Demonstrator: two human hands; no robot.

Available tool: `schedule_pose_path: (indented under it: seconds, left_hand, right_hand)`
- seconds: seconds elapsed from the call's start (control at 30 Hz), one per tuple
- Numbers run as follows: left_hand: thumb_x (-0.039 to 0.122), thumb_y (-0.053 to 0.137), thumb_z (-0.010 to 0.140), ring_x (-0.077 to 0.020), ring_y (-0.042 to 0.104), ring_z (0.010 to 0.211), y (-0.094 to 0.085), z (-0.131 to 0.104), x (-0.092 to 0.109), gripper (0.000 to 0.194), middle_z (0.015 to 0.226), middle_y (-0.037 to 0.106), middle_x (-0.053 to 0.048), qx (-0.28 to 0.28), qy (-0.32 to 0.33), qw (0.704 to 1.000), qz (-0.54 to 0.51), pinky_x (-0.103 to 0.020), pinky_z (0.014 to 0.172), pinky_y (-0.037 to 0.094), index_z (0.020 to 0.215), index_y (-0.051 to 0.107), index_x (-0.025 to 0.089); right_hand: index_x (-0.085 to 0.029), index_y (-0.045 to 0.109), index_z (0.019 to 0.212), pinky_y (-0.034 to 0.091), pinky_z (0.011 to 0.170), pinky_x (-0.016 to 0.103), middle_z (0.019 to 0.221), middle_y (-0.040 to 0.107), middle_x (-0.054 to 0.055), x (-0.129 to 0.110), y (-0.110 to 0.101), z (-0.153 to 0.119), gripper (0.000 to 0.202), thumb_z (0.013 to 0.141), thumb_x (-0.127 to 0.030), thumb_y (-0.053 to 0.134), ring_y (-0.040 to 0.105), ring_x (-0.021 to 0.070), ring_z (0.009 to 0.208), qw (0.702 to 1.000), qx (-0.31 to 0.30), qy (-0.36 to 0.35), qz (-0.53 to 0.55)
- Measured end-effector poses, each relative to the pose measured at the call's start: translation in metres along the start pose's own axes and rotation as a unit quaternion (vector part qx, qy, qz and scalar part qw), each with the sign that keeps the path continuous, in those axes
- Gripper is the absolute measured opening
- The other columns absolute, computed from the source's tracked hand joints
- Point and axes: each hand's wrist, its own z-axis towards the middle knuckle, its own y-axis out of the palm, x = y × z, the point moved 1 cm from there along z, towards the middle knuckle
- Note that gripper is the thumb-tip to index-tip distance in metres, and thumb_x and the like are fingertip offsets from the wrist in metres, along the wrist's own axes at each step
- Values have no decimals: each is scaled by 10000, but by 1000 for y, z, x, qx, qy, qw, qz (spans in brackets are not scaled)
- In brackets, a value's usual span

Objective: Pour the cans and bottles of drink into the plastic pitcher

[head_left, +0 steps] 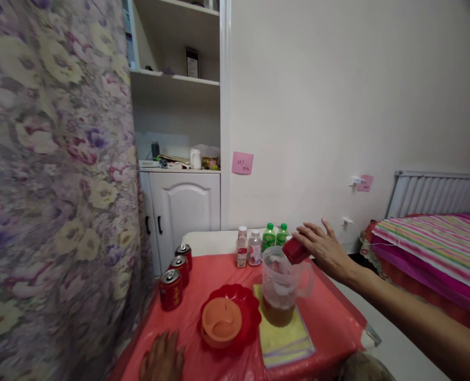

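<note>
My right hand (320, 248) grips a red can (295, 251), tilted with its lower end toward the mouth of a clear plastic pitcher (280, 283). Brownish liquid fills the bottom of the pitcher, which stands on a folded yellow cloth (286, 344). Whether liquid is running from the can is too blurred to tell. My left hand (162, 357) rests flat on the red tablecloth at the near left, fingers out and holding nothing. Between the hands, an orange divided bowl (222, 320) sits in a red scalloped dish (250, 317).
Three red drink cans (171, 290) line the table's left side. Behind the pitcher stand pinkish bottles (254, 247) and green-capped bottles (269, 237). A floral curtain (60, 185) hangs close on the left; a bed (436, 248) is at the right.
</note>
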Motion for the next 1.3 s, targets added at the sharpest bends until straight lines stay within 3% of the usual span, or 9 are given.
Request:
schedule_pose_path:
  seconds: [0.13,0.37,0.5,0.77,1.0,1.3]
  left_hand:
    - [284,278,966,-304,575,1326,19,-1,-7,549,1419,636,-167,62,17,997,-29,-443,1088,441,1335,637,93]
    - [306,288,932,-340,618,1255,32,2,-10,560,1307,701,-204,142,34,987,-72,-476,1065,471,1199,713,58]
    - [310,323,934,-321,619,1257,33,1,-10,521,1295,714,-175,135,35,987,-74,-460,1080,468,1193,714,82]
    - [227,372,949,-293,615,1264,15,-12,-2,433,1302,708,-158,126,19,988,-87,-442,1099,455,1218,688,103]
    - [223,381,946,-305,622,1256,25,-15,-4,426,1305,700,-180,140,14,986,-89,-452,1090,467,1211,685,85]
    - [204,397,939,-306,625,1248,30,-16,-6,411,1309,694,-186,150,20,984,-94,-465,1069,483,1215,679,87]
  right_hand:
    - [-243,506,1406,180,1162,646,1401,629,88,1,-1,-1,571,882,-19,485,474,316,1341,1000,-8,-7,3]
    - [-260,499,1425,161,1175,637,1412,618,83,3,4,-5,630,847,-8,498,473,306,1342,1000,-10,5,-10]
    - [-255,481,1443,164,1169,644,1419,615,84,4,5,-6,653,843,3,490,474,311,1342,1000,-10,9,-8]
    - [-248,506,1434,203,1143,660,1392,636,109,9,12,-17,636,855,8,440,511,321,1314,1000,-3,13,-10]
    - [-247,509,1426,215,1138,662,1397,641,101,10,23,-25,599,892,0,395,514,322,1315,999,19,20,-23]
    - [-221,527,1403,208,1135,690,1371,650,133,6,22,-26,501,933,-70,441,551,335,1270,999,21,41,-21]
